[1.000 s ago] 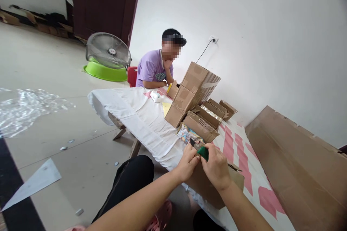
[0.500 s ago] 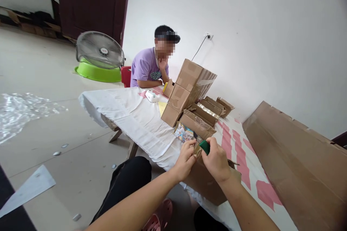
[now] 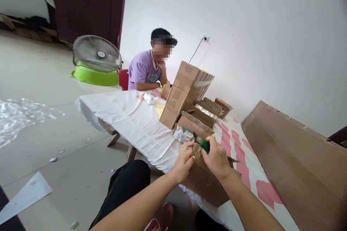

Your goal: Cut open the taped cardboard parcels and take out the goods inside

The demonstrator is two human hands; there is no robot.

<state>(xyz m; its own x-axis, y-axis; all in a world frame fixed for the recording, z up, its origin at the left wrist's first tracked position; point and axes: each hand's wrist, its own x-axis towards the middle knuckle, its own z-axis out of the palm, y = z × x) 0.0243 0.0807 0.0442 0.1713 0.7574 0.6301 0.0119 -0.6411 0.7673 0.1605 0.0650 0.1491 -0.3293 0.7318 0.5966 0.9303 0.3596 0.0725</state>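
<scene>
- The cardboard box (image 3: 207, 178) is right in front of me, tilted at the near edge of the table, its top edge under my hands.
- My right hand (image 3: 219, 160) is closed around the green handle of a cutter (image 3: 205, 145); its dark blade points away from me at the box's top edge. Whether it bites into the cardboard I cannot tell.
- My left hand (image 3: 184, 162) pinches the box's edge beside the blade, thumb apart from the fingers.
- For good control, I judge, my left fingers should sit out of the blade's line, the box braced firmly, the strokes short and light.
- Just beyond lies a colourful printed packet (image 3: 182, 133).
- Behind it stand open cartons (image 3: 197, 124) in a row, one with a shiny strip along it; their insides are mostly hidden from me.
- The three stacked boxes (image 3: 176, 101) look closed.
- Farther off is a white container (image 3: 149, 99), its contents too small to tell, near a seated person (image 3: 139, 70).
</scene>
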